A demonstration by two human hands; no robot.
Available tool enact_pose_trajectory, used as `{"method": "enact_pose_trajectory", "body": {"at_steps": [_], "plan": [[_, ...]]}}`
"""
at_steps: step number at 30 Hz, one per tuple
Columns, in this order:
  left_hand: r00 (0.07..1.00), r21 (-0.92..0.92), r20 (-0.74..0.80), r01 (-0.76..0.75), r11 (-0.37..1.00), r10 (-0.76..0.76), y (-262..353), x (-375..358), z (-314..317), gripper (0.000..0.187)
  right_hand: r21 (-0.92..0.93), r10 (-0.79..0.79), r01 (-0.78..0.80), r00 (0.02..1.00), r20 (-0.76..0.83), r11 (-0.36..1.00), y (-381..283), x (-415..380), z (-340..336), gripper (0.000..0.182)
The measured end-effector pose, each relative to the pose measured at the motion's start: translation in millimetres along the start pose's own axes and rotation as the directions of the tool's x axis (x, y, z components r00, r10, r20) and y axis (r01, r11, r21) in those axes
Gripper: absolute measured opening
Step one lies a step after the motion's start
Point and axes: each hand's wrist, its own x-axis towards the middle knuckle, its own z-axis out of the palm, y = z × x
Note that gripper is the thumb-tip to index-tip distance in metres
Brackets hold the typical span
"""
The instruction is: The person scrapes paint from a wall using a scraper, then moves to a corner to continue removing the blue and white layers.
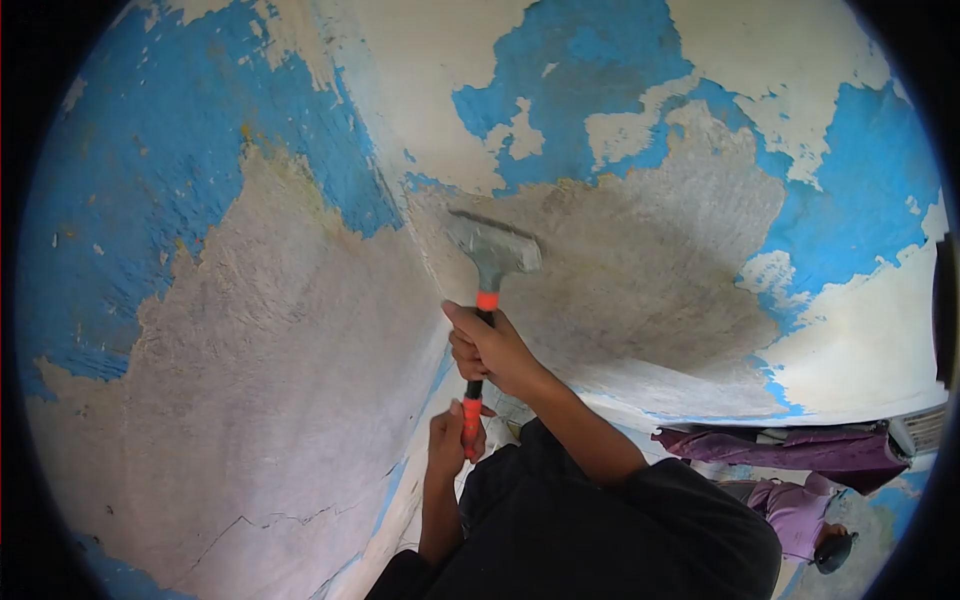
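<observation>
A long-handled scraper (pixel 493 250) with a wide grey head and a black and orange handle is held upright in front of the wall corner. Its blade is at the bare grey patch of the right wall (pixel 640 260), just right of the corner line. My right hand (pixel 487 345) is wrapped round the upper part of the handle, below the orange collar. Lower down, my left hand (pixel 456 436) grips the orange end of the handle. Blue and white paint with ragged edges surrounds the bare patch.
The left wall (pixel 260 390) is bare grey with a crack low down and blue paint (pixel 150 160) above. At the lower right, a person in a purple top (pixel 795 512) is near a dark purple cloth (pixel 780 452). A dark object (pixel 945 310) stands at the right edge.
</observation>
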Motion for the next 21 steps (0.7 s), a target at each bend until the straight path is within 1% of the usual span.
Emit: {"method": "enact_pose_trajectory", "body": {"at_steps": [1, 2, 3, 5, 6, 9, 10, 13, 14, 17, 18, 20, 21], "plan": [[0.999, -0.068, 0.008, 0.05, 0.996, -0.049, -9.4, -3.0, 1.8, 0.07, 0.013, 0.042, -0.042, 0.999, -0.023, 0.999, 9.8, -0.8, -6.9, 0.05], [0.998, -0.095, 0.018, 0.064, 0.993, -0.062, -14.9, -1.5, 1.0, 0.07, 0.007, 0.054, -0.054, 0.998, -0.039, 0.999, 17.1, 1.1, -12.7, 0.049], [0.997, -0.124, 0.027, 0.08, 0.989, -0.078, -17.7, -1.9, 2.4, 0.07, -0.008, 0.034, -0.034, 0.999, -0.031, 0.999, 15.8, 2.1, -11.3, 0.049], [1.0, -0.124, 0.012, 0.014, 0.992, -0.012, -1.2, 3.4, 9.9, 0.071, -0.026, 0.001, -0.001, 1.0, -0.014, 1.0, 3.2, 3.2, -2.0, 0.048], [1.0, -0.12, 0.003, -0.018, 0.993, 0.018, 6.2, 5.5, 11.4, 0.071, -0.11, -0.074, 0.074, 0.997, 0.005, 0.991, -11.9, -0.6, 8.0, 0.047], [0.999, -0.117, 0.027, -0.015, 0.993, 0.018, 12.4, 9.4, 8.3, 0.072, -0.07, -0.051, 0.055, 0.997, 0.062, 0.996, -20.9, 4.7, 10.7, 0.045], [1.0, -0.12, 0.021, 0.004, 0.993, -0.001, 5.8, 7.0, 6.5, 0.071, -0.04, -0.03, 0.032, 0.998, 0.061, 0.999, -11.1, 5.5, 5.0, 0.044], [0.997, -0.182, 0.037, 0.078, 0.98, -0.072, -10.2, -4.1, 7.5, 0.069, -0.011, 0.052, -0.052, 0.998, -0.026, 0.999, 10.1, 3.0, -6.2, 0.044], [0.995, -0.229, 0.032, 0.096, 0.969, -0.091, -12.0, -4.2, 7.2, 0.067, -0.015, 0.051, -0.052, 0.997, -0.049, 0.999, 13.3, 4.2, -7.1, 0.045], [1.0, -0.125, 0.002, 0.0, 0.992, 0.0, 13.1, 3.7, 10.2, 0.066, -0.061, -0.075, 0.073, 0.997, -0.019, 0.995, -6.2, 5.6, 7.9, 0.046], [0.999, -0.147, 0.041, -0.019, 0.989, 0.025, 27.7, 5.9, 12.3, 0.066, -0.054, -0.065, 0.065, 0.998, -0.002, 0.996, -10.9, 4.9, 11.1, 0.046], [1.0, -0.107, 0.014, -0.026, 0.994, 0.027, 22.7, 2.7, 6.8, 0.066, -0.046, -0.06, 0.062, 0.997, 0.042, 0.997, -20.0, 7.1, 17.5, 0.046], [0.999, -0.082, 0.005, -0.036, 0.996, 0.036, 20.9, 3.9, 2.8, 0.066, -0.036, -0.052, 0.053, 0.998, 0.022, 0.998, -17.5, 7.8, 16.3, 0.046]]}}
